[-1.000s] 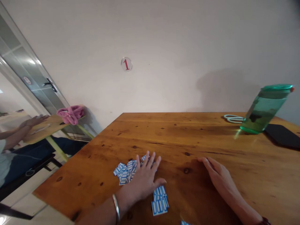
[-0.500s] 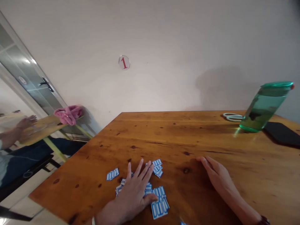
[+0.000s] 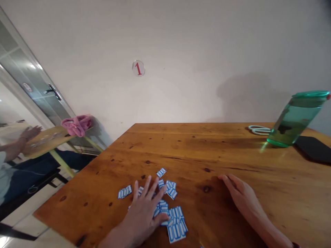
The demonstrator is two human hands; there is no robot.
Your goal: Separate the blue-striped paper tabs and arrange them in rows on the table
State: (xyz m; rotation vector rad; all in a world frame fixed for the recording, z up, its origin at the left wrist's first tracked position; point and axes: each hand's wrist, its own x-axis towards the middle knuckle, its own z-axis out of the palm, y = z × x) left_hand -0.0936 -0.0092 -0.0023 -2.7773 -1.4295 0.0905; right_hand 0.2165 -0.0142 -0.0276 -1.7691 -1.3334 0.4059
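Note:
Small white paper pieces with blue-framed boxes, like label stickers, lie scattered and overlapping on the wooden table. My left hand rests palm down on the middle of the pile, fingers spread, covering some of the pieces. One single piece lies just beyond its fingertips, and a small overlapping group is to its left. Further right, my right hand rests on the bare wood with its fingers stretched out, apart from the labels and holding nothing visible.
A green water bottle, a white cable and a dark flat phone-like object are at the back right. To the left, another person's hand is over a smaller table with a pink cloth. A wall borders the table's far edge.
My left hand has slid slightly left and toward me over the labels. A single piece now lies apart beyond the fingertips, and the pieces near them have shifted. My right hand stays put.

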